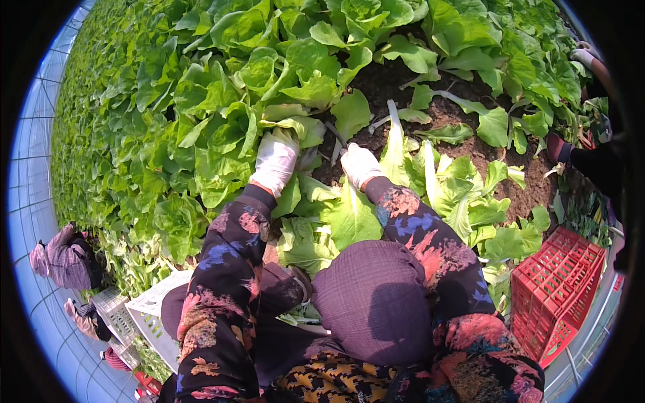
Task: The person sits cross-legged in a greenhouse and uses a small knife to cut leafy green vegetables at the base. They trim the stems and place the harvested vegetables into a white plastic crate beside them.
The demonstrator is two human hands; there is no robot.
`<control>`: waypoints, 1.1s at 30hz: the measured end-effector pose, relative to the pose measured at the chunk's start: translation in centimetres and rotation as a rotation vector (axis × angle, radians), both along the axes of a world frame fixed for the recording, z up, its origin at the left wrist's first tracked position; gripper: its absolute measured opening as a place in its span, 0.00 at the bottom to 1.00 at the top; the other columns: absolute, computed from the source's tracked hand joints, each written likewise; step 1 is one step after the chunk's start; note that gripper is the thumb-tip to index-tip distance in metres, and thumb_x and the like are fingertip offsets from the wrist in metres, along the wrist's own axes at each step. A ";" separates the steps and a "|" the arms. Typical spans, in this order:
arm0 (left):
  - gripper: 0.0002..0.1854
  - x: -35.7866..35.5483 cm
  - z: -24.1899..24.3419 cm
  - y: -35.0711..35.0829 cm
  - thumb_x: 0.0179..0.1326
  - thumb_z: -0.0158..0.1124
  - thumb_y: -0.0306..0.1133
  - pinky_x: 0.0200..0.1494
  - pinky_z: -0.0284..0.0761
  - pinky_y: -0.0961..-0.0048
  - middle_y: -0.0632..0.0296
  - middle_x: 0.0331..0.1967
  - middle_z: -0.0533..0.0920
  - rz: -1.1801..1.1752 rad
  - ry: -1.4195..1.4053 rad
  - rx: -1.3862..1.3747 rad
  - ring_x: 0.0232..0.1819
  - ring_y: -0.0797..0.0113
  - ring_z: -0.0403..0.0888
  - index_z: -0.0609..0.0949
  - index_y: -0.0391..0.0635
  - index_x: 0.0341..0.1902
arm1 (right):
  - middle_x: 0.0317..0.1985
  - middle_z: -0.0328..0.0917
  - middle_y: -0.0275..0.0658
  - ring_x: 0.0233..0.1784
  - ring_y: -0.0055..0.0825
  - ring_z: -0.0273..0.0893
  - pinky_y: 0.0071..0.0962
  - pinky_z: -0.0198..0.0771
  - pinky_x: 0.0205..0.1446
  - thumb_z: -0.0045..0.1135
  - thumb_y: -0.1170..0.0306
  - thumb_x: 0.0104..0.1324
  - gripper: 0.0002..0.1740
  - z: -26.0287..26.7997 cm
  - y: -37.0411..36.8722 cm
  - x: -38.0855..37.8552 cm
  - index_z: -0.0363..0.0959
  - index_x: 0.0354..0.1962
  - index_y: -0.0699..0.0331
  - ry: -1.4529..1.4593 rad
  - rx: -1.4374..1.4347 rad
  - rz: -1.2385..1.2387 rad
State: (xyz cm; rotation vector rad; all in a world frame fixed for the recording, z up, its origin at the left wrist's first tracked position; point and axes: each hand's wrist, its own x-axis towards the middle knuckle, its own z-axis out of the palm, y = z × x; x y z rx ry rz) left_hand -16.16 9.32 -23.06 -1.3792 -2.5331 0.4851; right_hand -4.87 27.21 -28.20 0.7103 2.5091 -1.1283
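Note:
Both my hands wear white gloves. My left hand (276, 158) is at the base of a leafy green head (302, 126) at the edge of the standing crop, its fingers partly hidden under outer leaves. Just to the right, my right hand (360, 163) is closed low over the soil around a thin dark tool, apparently a knife (334, 132), which points up and left toward the head's base. A broad loose leaf (352, 214) lies below my right wrist. Cut leaves with thick white stalks (395, 131) are spread to the right of that hand.
Dense leafy greens (151, 111) fill the left and far side. Bare soil (529, 189) shows at right. A red plastic crate (559, 287) stands at lower right, a white crate (161, 307) at lower left. Other people (68, 257) work at left; a co-worker's gloved hand (584, 54) appears far right.

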 end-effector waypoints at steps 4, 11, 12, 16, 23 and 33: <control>0.10 0.4 0.1 -0.1 0.61 0.52 0.35 0.27 0.68 0.62 0.53 0.26 0.75 0.067 -0.045 0.074 0.27 0.58 0.73 0.77 0.41 0.34 | 0.31 0.78 0.59 0.38 0.55 0.78 0.47 0.72 0.44 0.42 0.60 0.68 0.20 -1.7 -0.7 -1.2 0.73 0.37 0.70 0.054 0.043 0.032; 0.09 0.9 1.5 0.5 0.51 0.55 0.29 0.30 0.70 0.63 0.54 0.26 0.76 0.038 -0.126 -0.018 0.30 0.57 0.75 0.77 0.45 0.37 | 0.32 0.78 0.59 0.37 0.55 0.78 0.45 0.73 0.43 0.44 0.61 0.68 0.19 -1.1 -0.2 0.6 0.74 0.34 0.69 0.067 0.145 0.388; 0.10 1.2 1.8 0.7 0.49 0.56 0.27 0.31 0.71 0.62 0.55 0.26 0.77 0.064 -0.186 0.003 0.31 0.56 0.76 0.78 0.46 0.37 | 0.33 0.78 0.59 0.38 0.54 0.78 0.44 0.73 0.44 0.44 0.61 0.68 0.18 -0.7 0.2 1.4 0.74 0.34 0.69 0.062 0.182 0.532; 0.11 2.7 4.5 -0.2 0.48 0.58 0.26 0.36 0.74 0.59 0.55 0.28 0.79 0.127 -0.389 0.275 0.33 0.52 0.78 0.80 0.49 0.37 | 0.38 0.78 0.54 0.41 0.49 0.79 0.41 0.74 0.45 0.47 0.66 0.65 0.15 -0.1 -0.3 4.8 0.72 0.42 0.68 0.041 0.110 0.434; 0.19 4.6 14.0 -1.6 0.50 0.67 0.30 0.39 0.76 0.73 0.54 0.32 0.85 0.479 -1.055 0.557 0.31 0.64 0.82 0.83 0.42 0.48 | 0.44 0.78 0.37 0.36 0.22 0.77 0.22 0.70 0.29 0.58 0.66 0.63 0.16 9.8 2.0 9.2 0.73 0.47 0.64 -0.066 -0.674 -0.384; 0.18 7.2 23.0 -3.7 0.53 0.71 0.27 0.39 0.78 0.79 0.63 0.35 0.84 0.696 -1.699 0.759 0.33 0.77 0.82 0.81 0.36 0.48 | 0.35 0.80 0.32 0.24 0.12 0.75 0.10 0.68 0.23 0.63 0.83 0.52 0.40 18.8 3.1 7.4 0.63 0.64 0.61 0.462 -1.205 -0.027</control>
